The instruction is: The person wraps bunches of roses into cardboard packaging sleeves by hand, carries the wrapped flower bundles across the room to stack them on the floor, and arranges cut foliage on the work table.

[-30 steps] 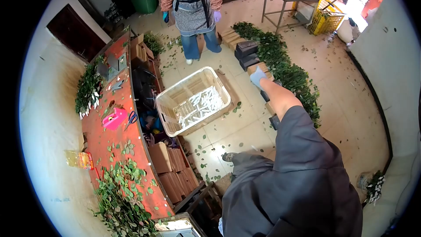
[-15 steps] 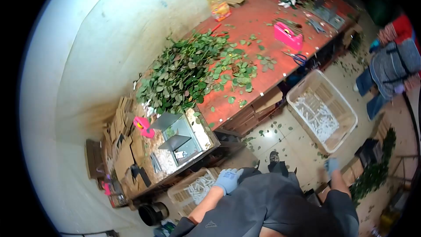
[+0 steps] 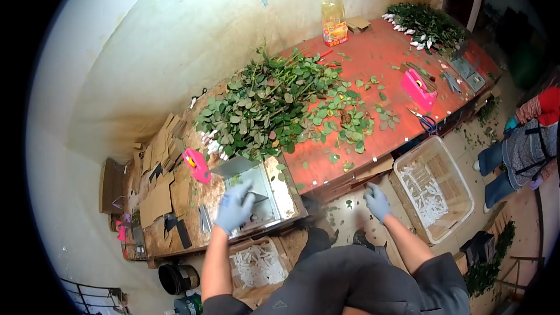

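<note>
My left hand point(image 3: 233, 206), in a pale blue-grey glove, is over the near corner of the workbench, at a grey metal box with upright plates point(image 3: 262, 189). Its fingers are apart and I see nothing in them. My right hand point(image 3: 378, 202), gloved alike, hangs in front of the bench edge with fingers apart and nothing held. Beyond the box lies a heap of leafy green stems point(image 3: 256, 108), some with white-wrapped ends. A pink tape dispenser point(image 3: 196, 166) stands just left of the box.
Crates of white tube-like pieces stand below, one at the right point(image 3: 434, 192) and one under the bench point(image 3: 259, 265). Cardboard pieces point(image 3: 154, 198) cover the bench's left end. Scissors point(image 3: 426, 121) and another pink dispenser point(image 3: 419, 90) lie farther right. A person point(image 3: 528, 146) stands at far right.
My left hand has risen from beside my body to the metal box. My right hand has swung forward from low at the right. The view has turned and moved nearer the bench.
</note>
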Tool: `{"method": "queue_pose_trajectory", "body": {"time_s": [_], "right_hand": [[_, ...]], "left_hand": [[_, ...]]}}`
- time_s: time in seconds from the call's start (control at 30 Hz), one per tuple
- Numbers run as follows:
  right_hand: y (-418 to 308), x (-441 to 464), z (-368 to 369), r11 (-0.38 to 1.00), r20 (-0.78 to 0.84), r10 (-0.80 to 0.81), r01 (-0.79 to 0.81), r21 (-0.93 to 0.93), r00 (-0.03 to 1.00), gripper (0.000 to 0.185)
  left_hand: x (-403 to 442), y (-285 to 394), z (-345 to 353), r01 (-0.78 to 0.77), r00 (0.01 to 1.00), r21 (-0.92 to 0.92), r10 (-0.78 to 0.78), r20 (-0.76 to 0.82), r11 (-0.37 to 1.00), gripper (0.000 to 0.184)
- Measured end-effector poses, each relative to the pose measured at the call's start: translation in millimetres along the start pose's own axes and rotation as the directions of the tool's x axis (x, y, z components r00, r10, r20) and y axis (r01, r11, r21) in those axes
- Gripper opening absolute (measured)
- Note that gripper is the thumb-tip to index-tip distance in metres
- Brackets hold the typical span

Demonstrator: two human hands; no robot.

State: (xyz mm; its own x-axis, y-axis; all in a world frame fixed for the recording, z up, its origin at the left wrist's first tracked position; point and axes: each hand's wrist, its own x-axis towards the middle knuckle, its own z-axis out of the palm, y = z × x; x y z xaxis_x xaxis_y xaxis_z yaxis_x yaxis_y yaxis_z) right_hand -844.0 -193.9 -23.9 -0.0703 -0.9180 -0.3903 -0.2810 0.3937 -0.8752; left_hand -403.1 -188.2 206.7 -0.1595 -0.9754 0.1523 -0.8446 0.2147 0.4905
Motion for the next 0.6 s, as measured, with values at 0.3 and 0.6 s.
{"method": "queue_pose_trajectory", "body": {"time_s": [0.3, 0.6], "right_hand": [[-101, 153, 164, 0.846, -0.390, -0.445, 0.236, -0.478, 0.806, 0.074], [-108, 166, 191, 0.618, -0.373, -0.493, 0.015, -0.786, 0.786, 0.060]], "left_hand": [[190, -209, -30, -0.015, 0.999, 0.289, 0.001, 0.048, 0.957, 0.073], [311, -290, 11, 0.179, 0.932, 0.359, -0.275, 0.237, 0.916, 0.142]]}}
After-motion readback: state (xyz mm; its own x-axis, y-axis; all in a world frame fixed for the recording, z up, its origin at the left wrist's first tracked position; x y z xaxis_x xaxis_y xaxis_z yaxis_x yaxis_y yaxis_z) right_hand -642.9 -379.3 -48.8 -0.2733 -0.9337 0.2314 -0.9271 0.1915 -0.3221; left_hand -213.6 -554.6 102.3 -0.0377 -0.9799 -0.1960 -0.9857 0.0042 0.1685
